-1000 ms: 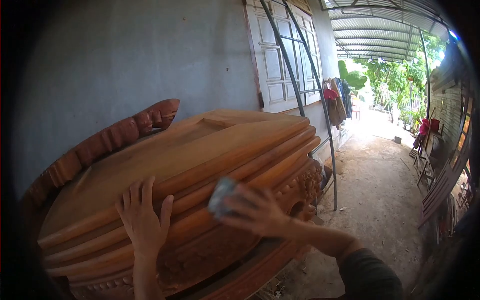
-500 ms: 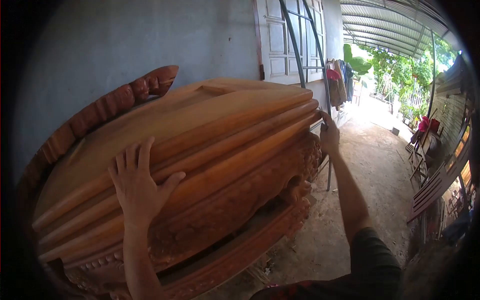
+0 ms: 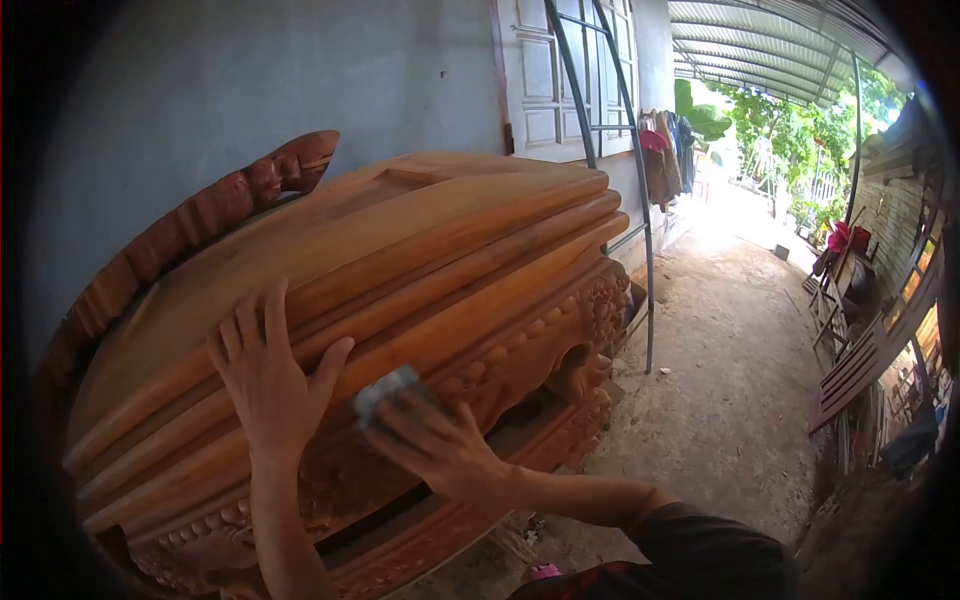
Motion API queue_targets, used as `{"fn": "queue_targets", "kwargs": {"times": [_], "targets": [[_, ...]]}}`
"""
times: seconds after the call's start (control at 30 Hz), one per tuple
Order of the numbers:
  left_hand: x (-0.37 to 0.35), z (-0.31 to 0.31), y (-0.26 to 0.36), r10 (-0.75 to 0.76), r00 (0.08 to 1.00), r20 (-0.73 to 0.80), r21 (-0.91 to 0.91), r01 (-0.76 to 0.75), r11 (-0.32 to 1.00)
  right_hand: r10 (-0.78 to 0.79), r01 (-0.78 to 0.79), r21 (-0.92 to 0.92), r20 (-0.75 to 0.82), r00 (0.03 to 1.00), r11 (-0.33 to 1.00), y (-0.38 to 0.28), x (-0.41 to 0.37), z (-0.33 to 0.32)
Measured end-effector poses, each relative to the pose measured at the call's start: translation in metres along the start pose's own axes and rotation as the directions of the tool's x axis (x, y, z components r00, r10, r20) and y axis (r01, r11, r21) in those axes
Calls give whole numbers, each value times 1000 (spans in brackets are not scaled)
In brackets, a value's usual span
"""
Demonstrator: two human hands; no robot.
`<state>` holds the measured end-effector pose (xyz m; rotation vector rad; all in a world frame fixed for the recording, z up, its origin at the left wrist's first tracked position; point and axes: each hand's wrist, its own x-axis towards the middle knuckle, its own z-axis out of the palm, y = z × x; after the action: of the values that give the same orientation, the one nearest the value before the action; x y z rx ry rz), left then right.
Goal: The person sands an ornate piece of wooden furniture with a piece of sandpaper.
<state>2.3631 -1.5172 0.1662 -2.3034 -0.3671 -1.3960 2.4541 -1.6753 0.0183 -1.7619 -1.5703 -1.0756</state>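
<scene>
A large carved wooden furniture piece (image 3: 450, 290) with rounded moulded edges fills the left and middle of the view. Fingers spread, my left hand (image 3: 265, 375) lies on its ridged moulding. Lower along the same side, my right hand (image 3: 435, 445) grips a small grey pad (image 3: 388, 390), blurred by motion, against the moulding above the carved apron. Beneath the fingers, part of the pad is hidden. Rounded beads and scrollwork run along the apron (image 3: 520, 360).
Behind the furniture, a curved reddish wooden piece (image 3: 200, 215) rests near the grey wall (image 3: 250, 80). A metal ladder (image 3: 640, 170) leans by white shutters (image 3: 545, 80). Concrete floor (image 3: 720, 350) extends right, toward slatted wood (image 3: 850, 380) and hanging clothes (image 3: 665, 160).
My right hand has come from the furniture's far right corner to the near side, left and down, with the grey pad now visible. My left hand stays on the moulding.
</scene>
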Motion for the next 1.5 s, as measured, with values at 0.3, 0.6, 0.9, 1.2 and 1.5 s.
{"fn": "queue_targets", "kwargs": {"times": [0.3, 0.6, 0.9, 1.2, 1.5], "targets": [[2, 2, 5, -20, 999, 40, 57, 18, 998, 278, -259, -179, 86, 957, 949, 235, -59, -99], [2, 0, 6, -39, 999, 0, 47, 39, 998, 797, -834, -119, -251, 550, 538, 374, -98, -151], [-2, 5, 5, -40, 999, -24, 60, 42, 997, 71, -137, -194, -312, 948, 971, 127, 36, -30], [-4, 0, 8, -91, 996, 2, 5, 91, 996, -135, 57, -228, -340, 931, 972, 184, 53, -53], [4, -3, 14, -69, 997, 26, 29, 68, 997, 458, -515, -9, -444, 770, 857, 317, 8, -107]]}}
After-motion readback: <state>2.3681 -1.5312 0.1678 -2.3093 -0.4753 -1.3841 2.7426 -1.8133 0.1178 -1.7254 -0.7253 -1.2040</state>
